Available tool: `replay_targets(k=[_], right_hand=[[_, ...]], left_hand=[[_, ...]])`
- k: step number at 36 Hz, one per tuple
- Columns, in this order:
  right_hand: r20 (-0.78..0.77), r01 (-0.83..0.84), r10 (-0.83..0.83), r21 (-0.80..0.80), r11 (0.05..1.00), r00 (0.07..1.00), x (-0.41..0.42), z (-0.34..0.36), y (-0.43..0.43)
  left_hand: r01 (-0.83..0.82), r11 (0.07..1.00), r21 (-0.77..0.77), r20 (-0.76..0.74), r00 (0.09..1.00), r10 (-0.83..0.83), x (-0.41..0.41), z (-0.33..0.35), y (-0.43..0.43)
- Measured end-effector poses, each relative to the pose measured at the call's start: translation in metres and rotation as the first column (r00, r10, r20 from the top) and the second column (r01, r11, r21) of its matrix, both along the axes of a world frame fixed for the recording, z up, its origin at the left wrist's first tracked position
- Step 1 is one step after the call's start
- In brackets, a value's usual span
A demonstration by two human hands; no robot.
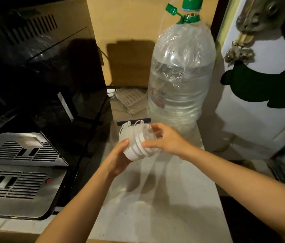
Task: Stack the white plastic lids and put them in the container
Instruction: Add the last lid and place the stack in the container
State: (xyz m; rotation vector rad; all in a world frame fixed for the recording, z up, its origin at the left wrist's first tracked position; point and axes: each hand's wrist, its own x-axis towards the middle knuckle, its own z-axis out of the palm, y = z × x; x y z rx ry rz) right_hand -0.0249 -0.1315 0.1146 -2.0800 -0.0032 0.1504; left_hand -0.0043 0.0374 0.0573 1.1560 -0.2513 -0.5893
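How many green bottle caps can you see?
2: one screwed on top of the big clear bottle at, another dangling on a strap just left of the neck.

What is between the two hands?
The lid stack, held sideways: left hand at one end, right hand at the other. The head view shows it.

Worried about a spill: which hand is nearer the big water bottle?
Right. The right hand is just below the big water bottle's base; the left hand is lower and further left, holding the lid stack.
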Motion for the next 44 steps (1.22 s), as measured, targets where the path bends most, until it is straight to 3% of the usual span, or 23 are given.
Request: replay_targets(k=[17,31,44], right_hand=[[0.058,0.018,-0.019,0.015,1.0,0.998,0.011,0.008,-0.002],[0.097,0.016,-0.02,0.038,0.999,0.995,0.021,0.011,-0.006],[0.081,-0.004,-0.006,0.124,0.992,0.997,0.03,0.006,-0.011]], left_hand=[[-0.007,0.999,-0.038,-0.043,0.999,0.005,0.025,0.002,-0.016],[0.058,0.985,-0.161,-0.004,0.998,-0.059,0.041,0.012,-0.027],[0.076,0.959,-0.272,-0.085,0.991,-0.103,0.05,0.011,-0.032]])
